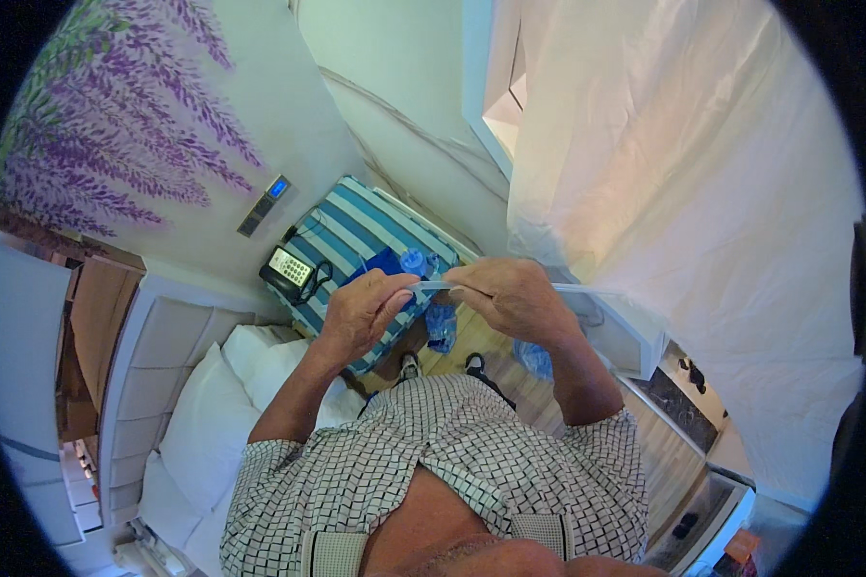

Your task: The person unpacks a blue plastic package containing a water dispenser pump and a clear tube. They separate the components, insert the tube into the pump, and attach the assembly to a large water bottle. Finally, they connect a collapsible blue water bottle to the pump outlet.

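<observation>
In front of my chest, my left hand [361, 308] and my right hand [515, 296] are raised close together. Both pinch a thin, pale, translucent strip [431, 286], its visible part spanning the gap between my fingertips. What kind of thing it is I cannot make out, and its ends are hidden by my fingers. Beyond and below the hands stands a table with a blue-and-white striped cloth [356, 216]. On it are a black desk telephone [293, 272], a dark blue item [385, 263] and a clear blue-tinted plastic container [413, 261].
A bed with white pillows [202, 423] and a padded headboard [159, 356] lies at my left. Plastic-wrapped bottles [441, 327] stand near my feet. Pale curtains [664, 163] hang at the right, above a white-edged piece of furniture [611, 341]. A wall panel [263, 206] is beside the table.
</observation>
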The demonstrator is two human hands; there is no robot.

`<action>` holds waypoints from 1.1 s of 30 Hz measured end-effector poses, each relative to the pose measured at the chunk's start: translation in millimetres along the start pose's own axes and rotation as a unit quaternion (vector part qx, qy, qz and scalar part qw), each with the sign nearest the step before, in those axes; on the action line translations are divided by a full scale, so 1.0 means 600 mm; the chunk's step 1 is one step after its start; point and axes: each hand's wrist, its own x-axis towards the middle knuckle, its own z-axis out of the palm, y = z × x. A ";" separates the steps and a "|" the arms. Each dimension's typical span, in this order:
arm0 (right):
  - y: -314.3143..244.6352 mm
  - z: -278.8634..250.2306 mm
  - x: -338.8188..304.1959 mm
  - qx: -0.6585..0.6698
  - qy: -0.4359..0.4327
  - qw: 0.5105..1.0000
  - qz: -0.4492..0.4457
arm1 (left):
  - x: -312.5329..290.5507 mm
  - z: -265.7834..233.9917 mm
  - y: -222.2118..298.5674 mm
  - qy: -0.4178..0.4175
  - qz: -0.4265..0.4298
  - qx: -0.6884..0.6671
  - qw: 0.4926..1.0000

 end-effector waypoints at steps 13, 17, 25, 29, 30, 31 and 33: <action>0.002 0.001 -0.007 -0.017 -0.027 0.999 0.000 | -0.002 -0.001 0.000 -0.019 0.012 0.003 1.000; -0.007 -0.003 -0.005 -0.048 -0.036 0.998 -0.002 | 0.001 -0.001 0.006 -0.031 0.009 0.015 0.999; 0.002 0.011 -0.001 -0.123 -0.068 0.990 -0.013 | 0.000 0.012 0.002 -0.028 0.008 0.022 0.999; 0.010 0.018 -0.002 -0.077 -0.040 0.996 -0.016 | 0.002 0.018 0.003 -0.035 0.028 0.079 0.996; 0.017 0.024 -0.008 -0.054 -0.027 0.998 -0.007 | 0.001 0.021 0.002 -0.043 0.022 0.069 0.996; 0.019 0.025 -0.008 -0.053 -0.029 0.998 -0.005 | 0.001 0.020 0.001 -0.042 0.037 0.080 0.995; 0.021 0.029 -0.003 -0.051 -0.031 0.998 -0.001 | 0.001 0.011 -0.003 -0.042 0.070 0.101 0.991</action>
